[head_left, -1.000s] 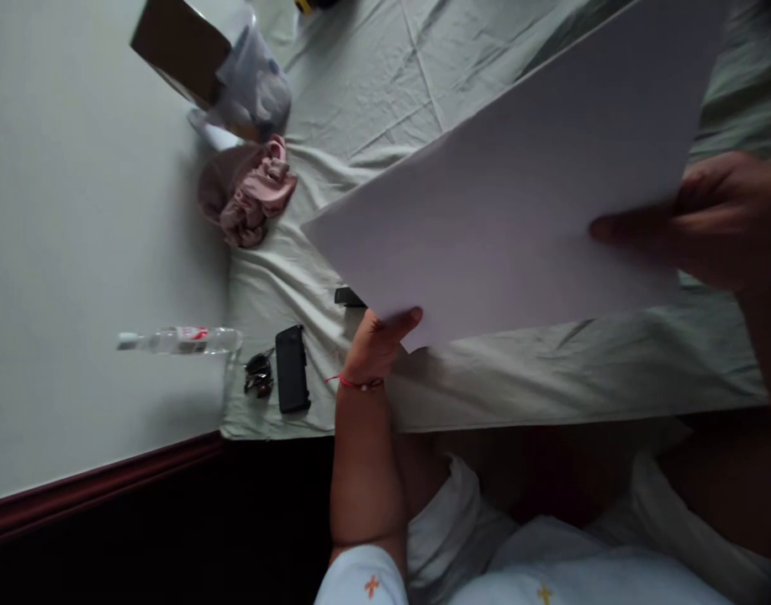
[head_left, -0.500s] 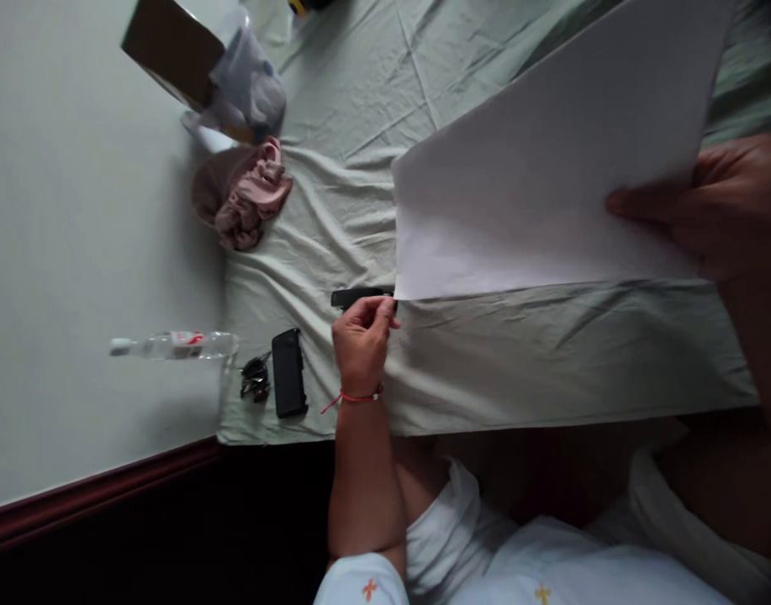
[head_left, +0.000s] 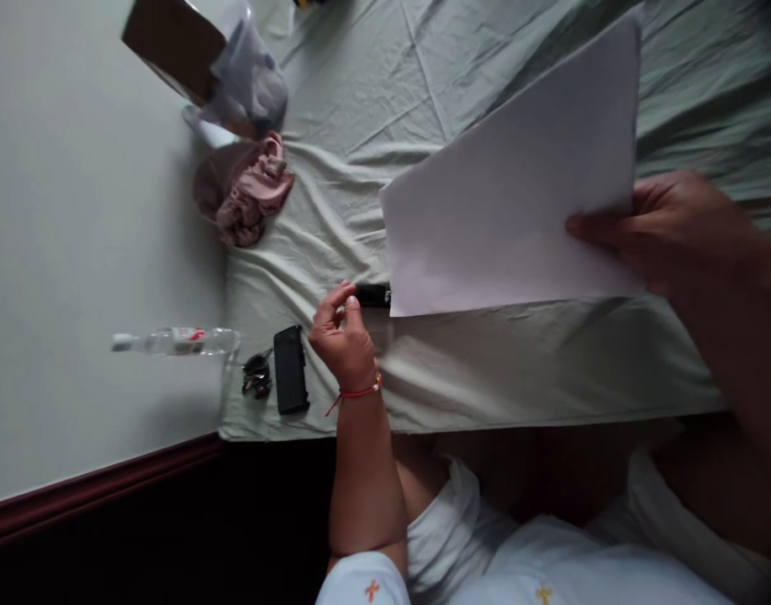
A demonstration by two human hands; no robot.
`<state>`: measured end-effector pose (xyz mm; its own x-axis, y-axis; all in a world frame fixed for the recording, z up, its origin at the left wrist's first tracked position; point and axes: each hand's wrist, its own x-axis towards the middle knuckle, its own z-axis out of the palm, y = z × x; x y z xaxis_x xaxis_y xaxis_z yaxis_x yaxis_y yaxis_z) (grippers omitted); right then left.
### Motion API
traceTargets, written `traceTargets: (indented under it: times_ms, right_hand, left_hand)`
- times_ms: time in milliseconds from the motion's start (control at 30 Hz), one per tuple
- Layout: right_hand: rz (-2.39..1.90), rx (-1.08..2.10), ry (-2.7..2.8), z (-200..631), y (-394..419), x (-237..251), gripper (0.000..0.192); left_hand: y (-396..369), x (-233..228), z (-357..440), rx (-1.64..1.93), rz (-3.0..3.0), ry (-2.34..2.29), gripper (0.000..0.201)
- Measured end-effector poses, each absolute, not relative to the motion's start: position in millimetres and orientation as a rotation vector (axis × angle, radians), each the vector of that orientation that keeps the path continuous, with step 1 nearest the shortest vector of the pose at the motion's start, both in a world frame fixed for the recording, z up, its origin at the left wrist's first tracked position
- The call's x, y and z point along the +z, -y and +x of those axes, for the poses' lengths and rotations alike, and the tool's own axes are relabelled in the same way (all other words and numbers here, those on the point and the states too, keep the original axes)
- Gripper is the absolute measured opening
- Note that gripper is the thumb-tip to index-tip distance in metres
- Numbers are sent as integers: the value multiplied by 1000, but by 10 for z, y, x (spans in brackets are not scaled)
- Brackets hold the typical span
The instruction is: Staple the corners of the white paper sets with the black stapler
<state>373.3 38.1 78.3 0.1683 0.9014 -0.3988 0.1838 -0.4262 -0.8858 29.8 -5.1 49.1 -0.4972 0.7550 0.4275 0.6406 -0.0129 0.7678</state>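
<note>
You won't find any wording to read here. The white sheet (head_left: 511,210) in your right hand (head_left: 662,231) shows a blank face. The clear bottle (head_left: 176,340) by the bed's edge carries a label with a red mark, but its print is too small to make out. The dark case (head_left: 290,370) near your left hand (head_left: 344,340) shows no lettering. Your white garment (head_left: 473,563) bears small orange cross-shaped signs, one on the sleeve and one lower down.
</note>
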Motion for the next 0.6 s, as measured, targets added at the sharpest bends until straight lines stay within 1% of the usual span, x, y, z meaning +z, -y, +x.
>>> traceTargets:
  times_ms: [100,233,267,433,600]
  right_hand:
    - [-1721,1323,980,3674,-393,767,14]
    - [-1786,1258,1051,3680,-384,687,23]
    - [-1814,1243,1059,3679,-377,679,25]
    - [-1849,1233,1110,3633,-336,706,22]
    - [-1857,1223,1172,3681,-322,586,31]
  left_hand:
    - [46,414,226,1473,1574,-2051,21]
    - [34,378,194,1400,1620,-1993,24]
    - [32,383,196,1385,1636,-1995,24]
    - [31,425,194,1343,1715,-2017,21]
    - [27,430,166,1318,1700,-1998,20]
